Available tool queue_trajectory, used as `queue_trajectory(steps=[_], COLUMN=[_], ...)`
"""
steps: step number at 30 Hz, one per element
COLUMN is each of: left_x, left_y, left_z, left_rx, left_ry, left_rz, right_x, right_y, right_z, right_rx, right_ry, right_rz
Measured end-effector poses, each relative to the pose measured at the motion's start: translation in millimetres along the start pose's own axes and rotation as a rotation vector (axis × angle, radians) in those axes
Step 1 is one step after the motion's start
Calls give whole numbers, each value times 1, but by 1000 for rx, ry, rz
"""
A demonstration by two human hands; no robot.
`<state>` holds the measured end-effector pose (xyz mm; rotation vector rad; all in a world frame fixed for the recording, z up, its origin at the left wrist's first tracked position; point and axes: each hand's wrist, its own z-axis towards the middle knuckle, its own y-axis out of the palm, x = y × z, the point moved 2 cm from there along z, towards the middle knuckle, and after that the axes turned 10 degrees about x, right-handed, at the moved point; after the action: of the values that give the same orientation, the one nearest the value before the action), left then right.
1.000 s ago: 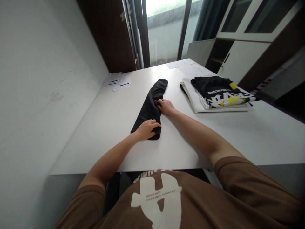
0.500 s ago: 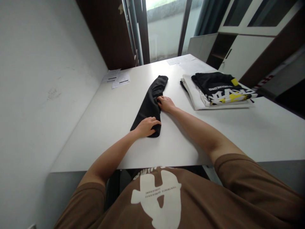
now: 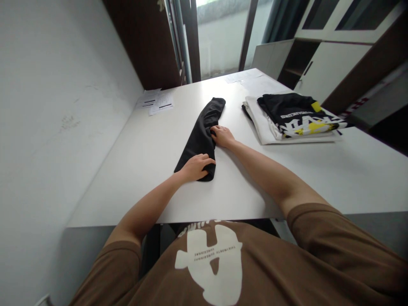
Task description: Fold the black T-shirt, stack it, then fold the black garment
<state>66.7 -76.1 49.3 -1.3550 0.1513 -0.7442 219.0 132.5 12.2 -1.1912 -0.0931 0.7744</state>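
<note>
A black garment [image 3: 199, 136], folded into a long narrow strip, lies slantwise on the white table [image 3: 134, 170]. What kind of garment it is, I cannot tell. At its near end my left hand [image 3: 196, 167] lies over the cloth, fingers curled round the right-hand edge. Farther up the same edge, about midway along the strip, my right hand [image 3: 222, 137] grips the cloth with bent fingers. Some fingertips of both hands are hidden in the folds.
To the right lies a stack of folded clothes, a black printed T-shirt [image 3: 296, 114] on top of white cloth [image 3: 264, 136]. Papers [image 3: 161, 103] rest at the far left by the wall [image 3: 63, 85]. A white cabinet [image 3: 338, 68] stands beyond the table at right.
The whole view has shifted slightly. Both hands keep their places on the black garment, which looks the same.
</note>
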Motion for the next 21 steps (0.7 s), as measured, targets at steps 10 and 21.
queue_trajectory(steps=[10,21], left_x=[0,-1], left_y=[0,0], left_z=[-1,-1], left_rx=[7,4], left_ry=[10,18], left_rz=[2,9], right_x=[-1,2], right_y=[-1,2], right_z=[-1,1], right_rx=[-2,-4], right_ry=[9,2], right_rz=[2,4])
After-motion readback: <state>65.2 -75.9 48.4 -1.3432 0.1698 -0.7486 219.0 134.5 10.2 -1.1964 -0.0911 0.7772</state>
